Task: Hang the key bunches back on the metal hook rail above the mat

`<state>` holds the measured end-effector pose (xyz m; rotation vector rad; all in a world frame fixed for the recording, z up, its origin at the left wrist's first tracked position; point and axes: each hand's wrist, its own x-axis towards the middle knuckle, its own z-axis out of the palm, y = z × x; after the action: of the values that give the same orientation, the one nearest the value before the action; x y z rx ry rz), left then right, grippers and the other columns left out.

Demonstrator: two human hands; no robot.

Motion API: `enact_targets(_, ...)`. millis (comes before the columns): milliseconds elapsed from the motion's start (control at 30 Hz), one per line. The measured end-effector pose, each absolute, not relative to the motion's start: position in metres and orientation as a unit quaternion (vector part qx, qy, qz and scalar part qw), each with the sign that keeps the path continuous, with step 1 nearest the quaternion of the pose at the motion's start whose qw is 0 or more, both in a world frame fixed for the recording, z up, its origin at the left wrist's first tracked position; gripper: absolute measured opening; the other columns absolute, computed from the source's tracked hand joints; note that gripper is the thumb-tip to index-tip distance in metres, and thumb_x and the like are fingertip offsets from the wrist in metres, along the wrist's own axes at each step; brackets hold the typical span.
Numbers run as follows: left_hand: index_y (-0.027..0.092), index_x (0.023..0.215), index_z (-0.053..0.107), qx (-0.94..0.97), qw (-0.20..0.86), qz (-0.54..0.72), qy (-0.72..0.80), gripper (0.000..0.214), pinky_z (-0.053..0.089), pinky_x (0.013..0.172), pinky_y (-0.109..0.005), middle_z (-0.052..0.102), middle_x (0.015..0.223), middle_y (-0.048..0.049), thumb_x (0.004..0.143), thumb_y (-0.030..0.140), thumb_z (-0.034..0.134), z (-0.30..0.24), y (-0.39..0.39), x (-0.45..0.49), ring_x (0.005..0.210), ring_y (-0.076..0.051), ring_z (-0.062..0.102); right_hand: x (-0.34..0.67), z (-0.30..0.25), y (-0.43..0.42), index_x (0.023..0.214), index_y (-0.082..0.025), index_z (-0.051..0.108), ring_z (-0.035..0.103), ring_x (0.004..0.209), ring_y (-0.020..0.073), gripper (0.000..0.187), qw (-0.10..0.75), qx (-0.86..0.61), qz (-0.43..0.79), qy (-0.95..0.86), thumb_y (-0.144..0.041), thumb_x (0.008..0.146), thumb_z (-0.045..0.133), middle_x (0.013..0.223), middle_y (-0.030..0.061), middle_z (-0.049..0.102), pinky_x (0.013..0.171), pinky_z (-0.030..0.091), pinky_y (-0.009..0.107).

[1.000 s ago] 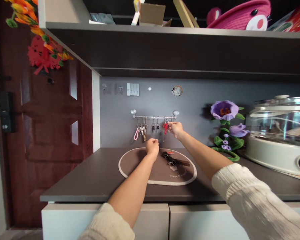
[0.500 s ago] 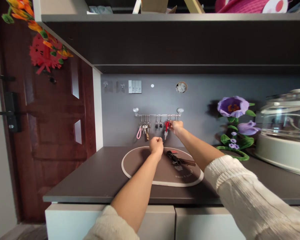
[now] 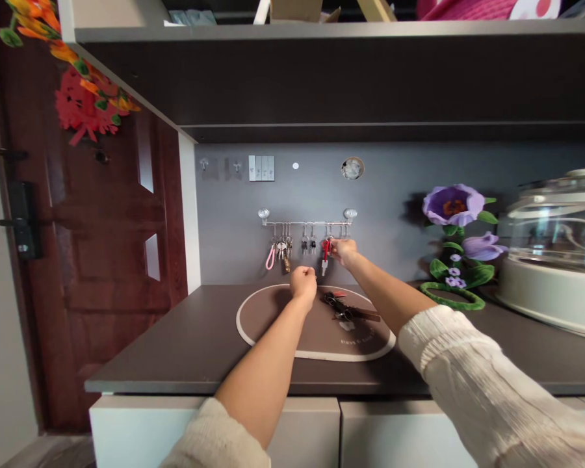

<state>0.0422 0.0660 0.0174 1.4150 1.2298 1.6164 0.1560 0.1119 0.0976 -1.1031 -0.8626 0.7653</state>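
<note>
A chrome hook rail (image 3: 305, 223) on the grey back wall carries several key bunches, one with a pink loop (image 3: 270, 257). My right hand (image 3: 344, 250) is raised to the rail and pinches the red key fob (image 3: 326, 249) that hangs from a hook. My left hand (image 3: 303, 283) hovers in a loose fist above the oval brown mat (image 3: 273, 322), and whether it holds anything stays hidden. On the mat lies a dark key bunch with a brown strap (image 3: 347, 310), just right of the left hand.
The dark countertop (image 3: 175, 344) runs wall to wall under a deep overhead shelf (image 3: 331, 71). Purple artificial flowers (image 3: 452, 240) and a large glass-lidded cooker (image 3: 556, 253) stand at the right. A red-brown door (image 3: 88, 260) with a black handle is at the left.
The view has shifted slightly; both hands stay almost where they were. The right hand keeps its pinch on the red fob at the rail.
</note>
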Motion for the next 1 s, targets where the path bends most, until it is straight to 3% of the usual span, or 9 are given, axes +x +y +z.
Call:
enact_targets(300, 0.013, 0.071, 0.058, 0.547, 0.382, 0.591, 0.453, 0.014, 0.036, 0.047, -0.019, 0.061, 0.065, -0.0031, 0.077, 0.022, 0.048, 0.018, 0.061, 0.038, 0.045, -0.006, 0.046, 0.163, 0.085, 0.085, 0.062, -0.015, 0.05, 0.045, 0.041, 0.0035, 0.016, 0.685, -0.495, 0.326, -0.424, -0.003, 0.073, 0.049, 0.049, -0.0034, 0.05, 0.047, 0.045, 0.016)
enact_targets(567, 0.012, 0.071, 0.06, 0.57, 0.404, 0.569, 0.434, 0.006, 0.04, 0.053, -0.019, 0.059, 0.061, -0.001, 0.072, 0.013, 0.054, 0.022, 0.051, 0.032, 0.047, -0.005, 0.046, 0.176, 0.065, 0.032, 0.071, -0.015, 0.055, 0.056, 0.055, 0.0072, 0.006, 0.652, -0.473, 0.332, -0.492, -0.01, 0.074, 0.053, 0.066, 0.003, 0.062, 0.052, 0.044, 0.017)
enact_targets(800, 0.013, 0.068, 0.063, 0.715, 0.29, 0.503, 0.39, 0.009, 0.043, 0.066, -0.022, 0.061, 0.065, -0.0015, 0.068, 0.009, 0.055, 0.009, 0.057, 0.031, 0.06, -0.009, 0.051, 0.187, 0.027, 0.007, 0.075, -0.015, 0.058, 0.056, 0.057, 0.0083, 0.004, 0.602, -0.5, 0.313, -0.537, -0.012, 0.074, 0.054, 0.065, 0.0021, 0.063, 0.057, 0.044, 0.019)
enact_targets(1000, 0.018, 0.078, 0.067, 0.831, 0.122, 0.393, 0.376, 0.016, 0.041, 0.078, -0.026, 0.06, 0.077, -0.0024, 0.067, 0.011, 0.059, 0.001, 0.054, 0.027, 0.073, -0.013, 0.053, 0.195, 0.013, 0.009, 0.069, -0.018, 0.062, 0.058, 0.065, 0.0121, 0.006, 0.501, -0.571, 0.133, -0.636, -0.012, 0.069, 0.059, 0.066, 0.0012, 0.065, 0.07, 0.043, 0.024)
